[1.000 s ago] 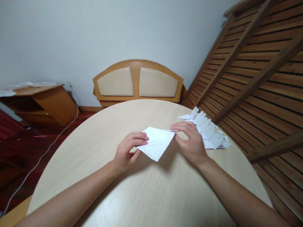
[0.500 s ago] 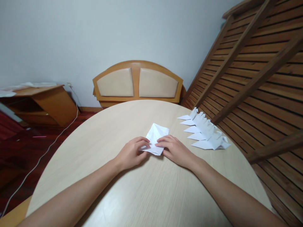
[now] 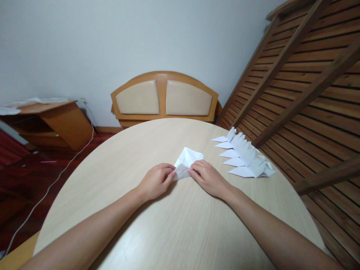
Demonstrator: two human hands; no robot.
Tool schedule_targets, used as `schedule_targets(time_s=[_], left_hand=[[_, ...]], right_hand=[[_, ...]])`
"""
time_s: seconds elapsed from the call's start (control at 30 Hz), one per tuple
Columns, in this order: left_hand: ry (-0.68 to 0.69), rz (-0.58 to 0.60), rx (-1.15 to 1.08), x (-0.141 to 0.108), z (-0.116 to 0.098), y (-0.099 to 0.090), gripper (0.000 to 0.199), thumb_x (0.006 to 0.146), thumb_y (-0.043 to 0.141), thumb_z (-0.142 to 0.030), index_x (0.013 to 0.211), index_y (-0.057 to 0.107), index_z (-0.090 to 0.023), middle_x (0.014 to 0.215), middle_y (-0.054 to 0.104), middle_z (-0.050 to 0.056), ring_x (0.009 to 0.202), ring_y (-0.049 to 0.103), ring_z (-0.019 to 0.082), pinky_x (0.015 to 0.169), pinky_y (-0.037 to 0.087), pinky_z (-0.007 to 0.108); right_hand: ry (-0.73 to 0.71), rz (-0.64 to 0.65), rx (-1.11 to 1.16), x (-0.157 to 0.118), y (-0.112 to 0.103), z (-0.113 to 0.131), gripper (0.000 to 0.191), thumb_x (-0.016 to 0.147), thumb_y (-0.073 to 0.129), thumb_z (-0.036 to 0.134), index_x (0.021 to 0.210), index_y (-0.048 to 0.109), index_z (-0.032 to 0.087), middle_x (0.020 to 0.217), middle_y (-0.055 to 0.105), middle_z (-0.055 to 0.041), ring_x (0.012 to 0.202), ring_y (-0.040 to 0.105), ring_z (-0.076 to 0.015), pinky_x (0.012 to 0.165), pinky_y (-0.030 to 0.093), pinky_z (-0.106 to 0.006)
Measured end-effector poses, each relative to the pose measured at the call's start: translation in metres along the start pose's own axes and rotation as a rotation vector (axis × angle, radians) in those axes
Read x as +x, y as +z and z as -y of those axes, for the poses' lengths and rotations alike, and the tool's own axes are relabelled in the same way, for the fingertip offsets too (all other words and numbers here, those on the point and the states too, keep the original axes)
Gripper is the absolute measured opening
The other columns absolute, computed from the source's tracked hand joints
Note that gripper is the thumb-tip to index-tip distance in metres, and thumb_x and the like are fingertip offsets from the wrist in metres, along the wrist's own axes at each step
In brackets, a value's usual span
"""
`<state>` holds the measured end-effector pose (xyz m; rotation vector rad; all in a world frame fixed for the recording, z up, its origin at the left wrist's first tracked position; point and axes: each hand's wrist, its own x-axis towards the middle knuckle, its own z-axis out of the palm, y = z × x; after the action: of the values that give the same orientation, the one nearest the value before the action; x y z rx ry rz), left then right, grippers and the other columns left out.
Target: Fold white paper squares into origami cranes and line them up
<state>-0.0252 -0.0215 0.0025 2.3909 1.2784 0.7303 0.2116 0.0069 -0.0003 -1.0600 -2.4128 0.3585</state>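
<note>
A white sheet of folding paper (image 3: 189, 154) lies creased on the round table, its far corner pointing away from me. Its near flap is lifted and bent back over the middle. My left hand (image 3: 158, 180) pinches the left side of this flap between thumb and fingers. On the other side, my right hand (image 3: 206, 176) is closed on the flap's right part, with the fingertips partly hiding the paper. To the right stands a row of several folded white paper cranes (image 3: 244, 155), apart from both hands.
The pale round table (image 3: 118, 225) fills the foreground. Behind it is a padded headboard (image 3: 163, 97) against the wall. Wooden slats (image 3: 317, 93) lean at the right. A low wooden cabinet (image 3: 67, 125) and a white cable (image 3: 60, 174) are at the left.
The near edge of the paper, flat under my fingers before, is now raised and folded back away from me. My thumbs have moved up against it. The cranes stay put.
</note>
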Motion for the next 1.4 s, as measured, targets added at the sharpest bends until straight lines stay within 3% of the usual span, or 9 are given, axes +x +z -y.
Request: schedule_targets(time_s=[0.1,0.23,0.3,0.37,0.53,0.73,0.87,1.03,1.4], left_hand=[[-0.03,-0.034,0.035,0.001,0.001,0.002,0.034,0.1,0.044,-0.028,0.077,0.067,-0.018,0.111,0.071,0.01,0.104,0.064,0.025,0.094,0.05,0.04],[-0.077,-0.1,0.099,-0.001,0.007,0.006,0.024,0.096,0.05,-0.027,0.079,0.064,-0.017,0.113,0.069,0.012,0.108,0.062,0.028,0.098,0.049,0.048],[-0.088,-0.144,0.127,-0.002,0.01,0.008,0.016,0.093,0.055,-0.028,0.095,0.065,-0.016,0.117,0.067,0.015,0.111,0.061,0.03,0.099,0.049,0.05],[-0.058,-0.172,0.157,-0.003,0.013,0.009,0.03,0.091,0.057,-0.025,0.118,0.06,-0.013,0.127,0.063,0.018,0.119,0.058,0.032,0.103,0.048,0.052],[0.098,-0.028,0.184,-0.005,0.011,0.012,0.05,0.094,0.048,-0.016,0.144,0.047,-0.015,0.155,0.043,0.016,0.146,0.038,0.029,0.117,0.036,0.051],[0.022,0.103,0.209,-0.006,0.007,0.011,0.046,0.1,0.044,-0.025,0.145,0.05,-0.021,0.154,0.046,0.013,0.145,0.039,0.03,0.116,0.033,0.057],[0.016,0.094,0.223,-0.006,0.007,0.008,0.047,0.099,0.049,-0.033,0.144,0.051,-0.02,0.153,0.047,0.014,0.144,0.04,0.033,0.115,0.033,0.059],[0.095,0.055,0.254,-0.004,0.007,0.006,0.037,0.098,0.05,-0.026,0.133,0.059,-0.018,0.142,0.059,0.015,0.136,0.051,0.032,0.11,0.044,0.053],[0.121,0.001,0.338,-0.002,0.001,-0.003,0.025,0.096,0.045,-0.014,0.112,0.064,-0.017,0.104,0.075,0.013,0.091,0.074,0.027,0.082,0.057,0.041]], right_hand=[[0.039,-0.057,0.034,0.001,0.006,-0.002,0.018,0.101,0.052,0.027,0.105,0.068,0.02,0.101,0.071,-0.0079,0.099,0.063,-0.0242,0.089,0.047,-0.04],[0.03,-0.099,0.062,0.001,0.011,-0.005,0.028,0.099,0.053,0.021,0.125,0.063,0.024,0.113,0.07,-0.0077,0.105,0.062,-0.0247,0.094,0.048,-0.042],[-0.01,-0.086,0.057,0.0,0.012,-0.006,0.029,0.099,0.051,0.019,0.125,0.064,0.025,0.114,0.07,-0.0074,0.106,0.062,-0.0242,0.095,0.048,-0.043],[-0.031,-0.071,0.031,0.0,0.011,-0.006,0.028,0.099,0.05,0.018,0.121,0.068,0.025,0.115,0.07,-0.0075,0.107,0.061,-0.0238,0.096,0.048,-0.042],[-0.043,0.037,-0.072,-0.005,0.008,0.001,0.034,0.101,0.052,0.034,0.131,0.065,0.027,0.137,0.062,-0.0097,0.126,0.053,-0.0285,0.105,0.042,-0.049],[-0.063,0.213,-0.074,-0.012,0.006,0.003,0.062,0.1,0.045,0.056,0.155,0.035,0.031,0.16,0.038,-0.008,0.15,0.026,-0.0347,0.115,0.028,-0.058],[-0.029,0.187,-0.093,-0.012,0.001,-0.009,0.053,0.102,0.044,0.051,0.152,0.042,0.032,0.158,0.041,-0.0075,0.148,0.031,-0.0332,0.114,0.028,-0.057],[-0.016,0.096,-0.123,-0.01,-0.001,-0.017,0.038,0.101,0.053,0.04,0.137,0.06,0.03,0.147,0.057,-0.0072,0.139,0.045,-0.0304,0.111,0.032,-0.053],[-0.127,-0.059,-0.129,-0.002,-0.008,-0.004,0.02,0.098,0.059,0.026,0.111,0.074,0.027,0.11,0.075,-0.0038,0.109,0.063,-0.0238,0.096,0.042,-0.043]])
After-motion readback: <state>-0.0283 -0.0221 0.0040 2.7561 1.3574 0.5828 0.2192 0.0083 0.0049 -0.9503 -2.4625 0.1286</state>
